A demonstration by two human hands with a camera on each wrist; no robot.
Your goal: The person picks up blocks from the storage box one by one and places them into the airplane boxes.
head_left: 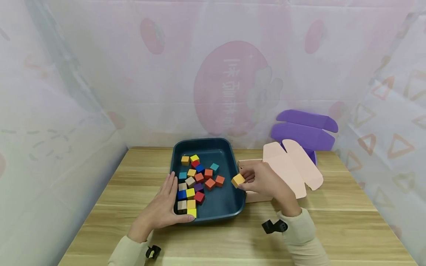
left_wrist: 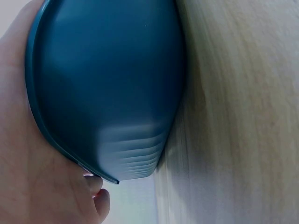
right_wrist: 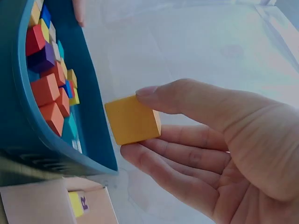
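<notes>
A dark blue tray (head_left: 217, 205) holds several coloured wooden cubes, bunched toward its left side. My left hand (head_left: 163, 207) rests on the tray's near left corner, thumb along the front rim and straight fingers along the left rim. In the left wrist view the palm lies against the rim of the tray (left_wrist: 107, 79). My right hand (head_left: 264, 179) pinches a yellow-orange cube (head_left: 237, 180) between thumb and fingers, over the tray's right rim. The right wrist view shows the cube (right_wrist: 133, 120) held at its edges, with plain faces toward the camera.
An open pale pink box (head_left: 283, 166) stands right of the tray, partly hidden by my right hand. Inside it, a yellow cube (right_wrist: 76, 204) with a dark letter shows. Behind it is an open purple box (head_left: 303, 133). All stand on a wooden table (head_left: 349, 218).
</notes>
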